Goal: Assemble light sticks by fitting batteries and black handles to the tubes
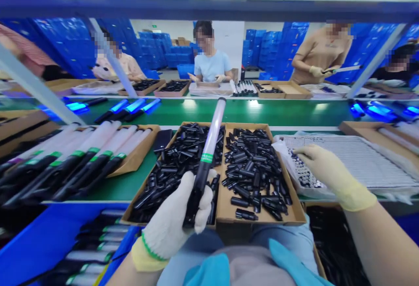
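Note:
My left hand [180,211], in a white knit glove over a yellow one, is wrapped round the black handle of a light stick [213,133]. The stick tilts up and away, with a translucent white tube and a green band. At the right, my right hand [322,163], in a pale yellow glove, has its fingertips together on small silver-and-dark parts [303,170] in a lined tray [369,159]. Whatever may be between those fingertips is too small to make out. Between my hands, a cardboard box [221,218] holds many loose black plastic pieces [252,168].
More light sticks [98,146] lie in a carton at the left, and others in a blue bin [42,229] below. Blue-lit sticks [131,107] rest on the green conveyor [203,107]. Several co-workers sit or stand across it. A slanted post [39,85] rises at the left.

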The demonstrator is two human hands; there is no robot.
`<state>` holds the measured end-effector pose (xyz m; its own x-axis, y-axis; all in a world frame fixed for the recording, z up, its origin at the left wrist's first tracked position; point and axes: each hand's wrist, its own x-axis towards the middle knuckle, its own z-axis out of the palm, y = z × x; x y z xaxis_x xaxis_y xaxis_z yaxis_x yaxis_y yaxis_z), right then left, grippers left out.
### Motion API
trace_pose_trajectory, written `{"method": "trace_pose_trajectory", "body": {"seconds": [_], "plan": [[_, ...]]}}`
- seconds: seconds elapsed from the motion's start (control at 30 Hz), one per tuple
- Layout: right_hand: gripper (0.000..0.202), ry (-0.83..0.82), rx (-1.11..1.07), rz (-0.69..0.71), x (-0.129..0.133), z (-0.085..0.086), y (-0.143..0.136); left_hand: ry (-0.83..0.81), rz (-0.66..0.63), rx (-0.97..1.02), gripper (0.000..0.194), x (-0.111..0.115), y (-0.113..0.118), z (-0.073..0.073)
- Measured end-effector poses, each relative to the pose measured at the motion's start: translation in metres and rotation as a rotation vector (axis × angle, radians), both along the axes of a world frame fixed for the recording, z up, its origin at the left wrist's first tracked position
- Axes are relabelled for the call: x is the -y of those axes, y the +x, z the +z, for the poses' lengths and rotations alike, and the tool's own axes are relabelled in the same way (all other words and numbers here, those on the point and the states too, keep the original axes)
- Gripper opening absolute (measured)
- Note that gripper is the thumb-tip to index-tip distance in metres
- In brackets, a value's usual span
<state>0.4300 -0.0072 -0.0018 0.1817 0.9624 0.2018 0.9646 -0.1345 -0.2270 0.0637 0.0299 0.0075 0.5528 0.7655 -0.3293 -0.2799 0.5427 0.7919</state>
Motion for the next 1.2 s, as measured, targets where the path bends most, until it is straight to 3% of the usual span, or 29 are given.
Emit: {"method": "trace_pose_trajectory", "body": {"seconds": [0.07, 0.13, 0.27, 0.37, 0.5, 0.67, 0.83, 0.93, 1.03, 1.1, 1.2], "plan": [[0.031, -0.052, 0.064, -0.148, 0.007, -0.01, 0.034, -0.057, -0.058, 0.036, 0.048, -0.004, 0.017, 0.001], [0.026, -0.122, 0.108, -0.2, 0.001, -0.022, 0.049, -0.095, -0.09, 0.072, 0.044, -0.006, 0.035, 0.003], [0.023, -0.221, 0.188, -0.313, -0.022, -0.042, 0.046, -0.143, -0.132, 0.115, 0.042, 0.003, 0.065, 0.002], [0.029, -0.241, 0.215, -0.423, -0.033, -0.051, 0.041, -0.185, -0.138, 0.135, 0.043, 0.016, 0.079, -0.008], [0.028, -0.264, 0.169, -0.522, -0.041, -0.056, 0.041, -0.241, -0.098, 0.175, 0.042, 0.029, 0.092, -0.021], [0.027, -0.264, 0.076, -0.582, -0.048, -0.053, 0.044, -0.344, -0.054, 0.177, 0.037, 0.035, 0.102, -0.022], [0.015, -0.124, -0.079, -0.407, -0.025, -0.029, 0.028, -0.43, -0.067, 0.226, 0.037, 0.036, 0.104, -0.03], [0.019, -0.031, -0.247, -0.171, 0.012, -0.012, -0.021, -0.432, -0.07, 0.251, 0.042, 0.034, 0.106, -0.035], [0.016, -0.005, -0.556, 0.234, 0.045, -0.003, -0.083, -0.398, -0.005, 0.289, 0.043, 0.032, 0.112, -0.036], [0.017, 0.001, -0.638, 0.337, 0.053, -0.003, -0.113, -0.38, 0.084, 0.292, 0.039, 0.032, 0.116, -0.035], [0.013, 0.072, -0.637, 0.356, 0.049, -0.005, -0.131, -0.363, 0.179, 0.321, 0.035, 0.034, 0.12, -0.035]]}}
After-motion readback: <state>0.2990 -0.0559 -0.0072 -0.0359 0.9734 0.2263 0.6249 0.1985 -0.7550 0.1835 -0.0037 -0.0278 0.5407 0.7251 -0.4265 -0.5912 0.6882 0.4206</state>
